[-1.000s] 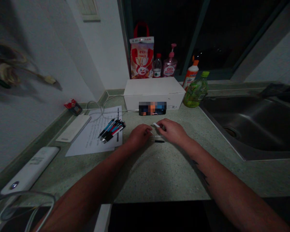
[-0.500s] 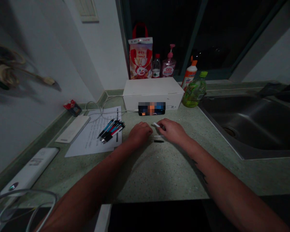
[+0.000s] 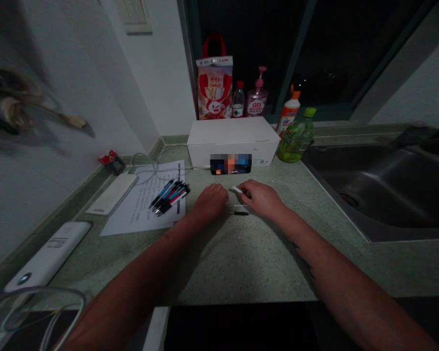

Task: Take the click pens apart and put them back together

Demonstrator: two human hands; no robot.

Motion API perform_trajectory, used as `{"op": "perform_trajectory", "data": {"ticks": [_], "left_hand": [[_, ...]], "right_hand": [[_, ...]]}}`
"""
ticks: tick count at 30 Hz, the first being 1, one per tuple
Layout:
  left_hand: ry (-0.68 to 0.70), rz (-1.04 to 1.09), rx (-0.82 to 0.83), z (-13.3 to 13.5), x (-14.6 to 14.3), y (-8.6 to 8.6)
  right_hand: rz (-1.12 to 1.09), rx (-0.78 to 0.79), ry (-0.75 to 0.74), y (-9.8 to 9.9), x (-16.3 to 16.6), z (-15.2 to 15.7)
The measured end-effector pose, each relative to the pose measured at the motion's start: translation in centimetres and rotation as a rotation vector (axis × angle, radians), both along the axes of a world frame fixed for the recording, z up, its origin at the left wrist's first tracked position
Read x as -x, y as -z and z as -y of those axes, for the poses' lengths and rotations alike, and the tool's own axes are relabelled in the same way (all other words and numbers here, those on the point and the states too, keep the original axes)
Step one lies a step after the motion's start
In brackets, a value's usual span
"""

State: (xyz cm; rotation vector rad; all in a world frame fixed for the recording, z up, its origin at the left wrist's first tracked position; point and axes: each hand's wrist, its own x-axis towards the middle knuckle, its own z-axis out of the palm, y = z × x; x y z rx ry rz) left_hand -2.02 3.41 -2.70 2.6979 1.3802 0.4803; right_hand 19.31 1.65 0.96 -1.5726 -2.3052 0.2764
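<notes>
My right hand rests on the counter with thumb and fingers pinched on a short white pen part, whose far end points up and left. Just to its left, my left hand is closed, fingers curled down; whatever it may hold is hidden. Between and slightly below the hands lie a thin pale rod, like a pen refill, and a small black pen part. A bundle of pens in blue, black and red lies on a printed sheet left of my left hand.
A phone with a cable leans on a white box. Behind stand a red bag and bottles, with a green bottle at the box's right. A sink is at right, a power strip at left.
My left hand has shifted very slightly left, away from my right hand. My right hand keeps its pinch on the white pen part. The view has turned a touch.
</notes>
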Motion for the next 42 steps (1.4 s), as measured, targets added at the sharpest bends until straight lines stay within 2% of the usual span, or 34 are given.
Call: {"op": "perform_trajectory", "data": {"ticks": [5, 8, 20, 25, 30, 32, 37, 42], "left_hand": [[-0.156, 0.229, 0.121, -0.1, 0.0, -1.0], [-0.205, 0.358, 0.169, 0.2, -0.1, -1.6], [-0.244, 0.606, 0.288, 1.1, 0.0, -1.5], [-0.239, 0.633, 0.298, 1.1, -0.1, -1.6], [-0.210, 0.729, 0.322, 0.8, -0.2, -0.9], [-0.181, 0.670, 0.299, 0.7, -0.1, -0.6], [-0.045, 0.356, 0.213, 1.0, 0.3, -0.7], [0.012, 0.141, 0.155, 1.3, -0.1, -0.9]], "right_hand": [[0.028, -0.014, -0.035, -0.1, 0.2, 0.3], [0.049, -0.022, -0.064, -0.1, 0.3, 0.4], [0.041, -0.032, -0.137, 0.0, 0.6, 0.7], [0.019, -0.029, -0.144, 0.1, 0.7, 0.7], [-0.080, -0.021, -0.121, 0.2, 0.9, 0.6], [-0.138, -0.035, -0.076, 0.4, 0.8, 0.4], [-0.201, -0.086, 0.068, 0.5, 0.5, 0.0], [-0.187, -0.097, 0.090, 0.5, 0.1, -0.3]]}}
